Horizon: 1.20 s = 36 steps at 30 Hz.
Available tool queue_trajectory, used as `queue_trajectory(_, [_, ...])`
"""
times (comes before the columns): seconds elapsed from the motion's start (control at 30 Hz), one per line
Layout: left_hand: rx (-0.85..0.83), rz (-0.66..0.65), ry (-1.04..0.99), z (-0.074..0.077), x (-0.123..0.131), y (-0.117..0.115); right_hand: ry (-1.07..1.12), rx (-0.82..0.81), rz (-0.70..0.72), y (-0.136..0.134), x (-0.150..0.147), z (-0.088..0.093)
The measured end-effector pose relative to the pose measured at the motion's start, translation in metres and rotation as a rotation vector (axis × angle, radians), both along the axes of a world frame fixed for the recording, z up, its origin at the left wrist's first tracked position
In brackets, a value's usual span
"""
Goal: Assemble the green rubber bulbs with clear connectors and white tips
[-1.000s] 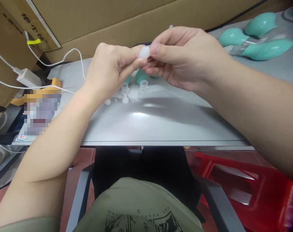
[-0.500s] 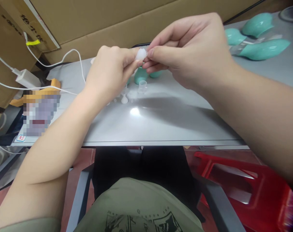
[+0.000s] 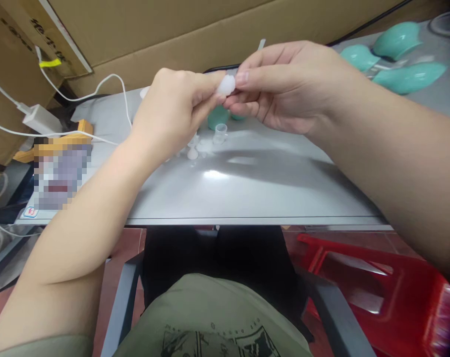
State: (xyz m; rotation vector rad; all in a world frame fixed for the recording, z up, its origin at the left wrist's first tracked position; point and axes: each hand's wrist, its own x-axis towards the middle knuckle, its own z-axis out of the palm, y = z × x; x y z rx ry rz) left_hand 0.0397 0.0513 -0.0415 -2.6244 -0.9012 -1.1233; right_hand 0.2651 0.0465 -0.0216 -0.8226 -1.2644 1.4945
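My left hand (image 3: 176, 106) pinches a small, rounded, translucent white plastic piece (image 3: 226, 86) between thumb and fingers, held above the table. Thumb and fingers of my right hand (image 3: 284, 84) close on its right side; the exact contact is partly hidden. A thin white strip (image 3: 261, 43) sticks up behind the right hand, and I cannot tell whether the hand holds it. Below the hands stand a clear plastic cup (image 3: 220, 133) and a small white bulb-shaped part (image 3: 193, 152). Behind them a turquoise part (image 3: 218, 118) is half hidden by the fingers.
Glossy turquoise shells (image 3: 409, 78) lie at the back right of the grey table (image 3: 247, 198). To the left are a white charger (image 3: 42, 120) with cables, a yellow-orange stand (image 3: 85, 130) and a blurred flat item. Cardboard (image 3: 154, 34) borders the back; a red stool (image 3: 399, 297) stands below right.
My right hand has lowered and turned so its thumb lies along the top of the white piece. The piece and left fingertips have shifted slightly right. The white strip now shows.
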Motion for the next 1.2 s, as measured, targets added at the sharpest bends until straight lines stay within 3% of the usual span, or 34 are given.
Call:
queue_trajectory(0.13, [0.014, 0.034, -0.009, 0.002, -0.002, -0.004, -0.025, 0.025, -0.054, -0.006, -0.004, 0.001])
queue_trajectory(0.23, [0.003, 0.078, 0.021, 0.003, -0.002, -0.003, -0.089, 0.133, -0.118, -0.01, -0.008, 0.0])
queue_trajectory(0.37, [-0.091, 0.043, 0.073, 0.006, 0.0, -0.004, -0.188, 0.252, -0.169, -0.01, -0.004, 0.001])
queue_trajectory(0.5, [-0.065, 0.009, 0.008, 0.014, -0.005, -0.009, -0.459, 0.444, -0.17, -0.004, 0.014, 0.007])
queue_trajectory(0.57, [-0.054, -0.029, -0.055, 0.02, -0.01, -0.013, -0.678, 0.555, -0.114, 0.001, 0.024, 0.009])
queue_trajectory(0.63, [-0.143, -0.084, -0.054, 0.027, -0.016, -0.018, -0.906, 0.656, 0.009, 0.006, 0.029, 0.009])
queue_trajectory(0.77, [-0.361, -0.119, 0.127, 0.037, -0.017, -0.027, -1.249, 0.684, 0.19, 0.007, 0.027, 0.005])
queue_trajectory(1.07, [-0.272, 0.005, 0.551, 0.032, -0.002, -0.033, -1.556, 0.768, 0.235, -0.001, 0.013, -0.006])
queue_trajectory(1.2, [-0.26, 0.06, 0.649, 0.026, 0.005, -0.033, -1.568, 0.749, 0.269, -0.001, 0.013, -0.002])
